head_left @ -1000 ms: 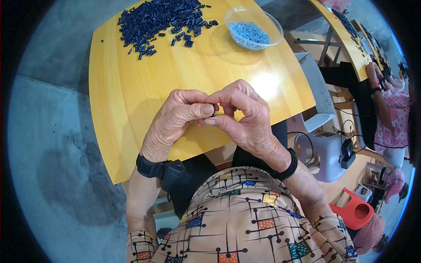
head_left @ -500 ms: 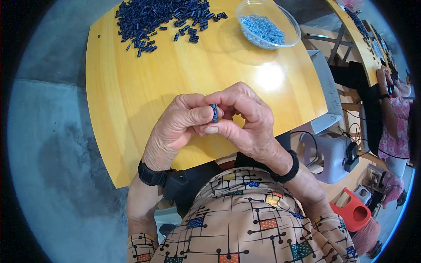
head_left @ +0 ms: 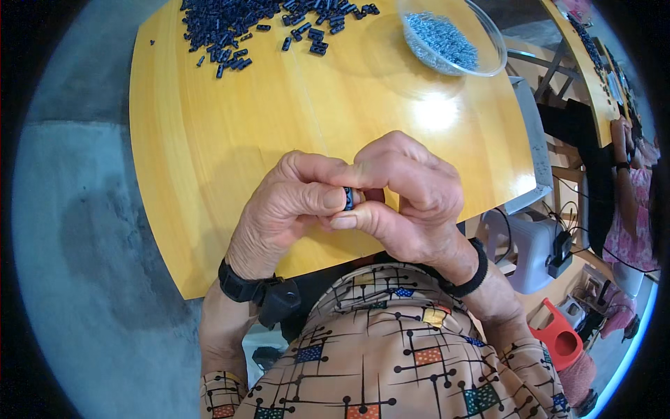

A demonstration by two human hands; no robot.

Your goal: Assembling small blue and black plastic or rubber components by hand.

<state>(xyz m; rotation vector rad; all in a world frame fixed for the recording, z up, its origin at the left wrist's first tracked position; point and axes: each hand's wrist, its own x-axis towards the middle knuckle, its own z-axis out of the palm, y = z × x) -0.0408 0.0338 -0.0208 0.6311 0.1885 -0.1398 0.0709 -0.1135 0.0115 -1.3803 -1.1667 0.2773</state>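
Observation:
Between my two hands, above the near part of the table, is a small dark plastic block [head_left: 348, 199], mostly covered by fingers. My left hand [head_left: 296, 192] pinches it from the left, thumb and forefinger closed on it. From the other side my right hand [head_left: 408, 192] grips it too, with the forefinger over the top and the thumb at the lower edge. Whether a smaller part is also between the fingers cannot be made out. Across the table lies a pile of similar dark blocks [head_left: 230, 28], and beside it a clear round bowl [head_left: 494, 45] holds small silvery metal pieces.
The yellow wooden table [head_left: 230, 140] ends just before my body. A grey metal tray or box [head_left: 525, 133] adjoins its right edge. Farther right are a pale plastic stool [head_left: 520, 251], a red stool [head_left: 558, 335], cables and another person [head_left: 621, 188] at a second table.
My right hand has shifted slightly right and its fingers cover more of the block. The pile and bowl appear higher and farther apart in the view.

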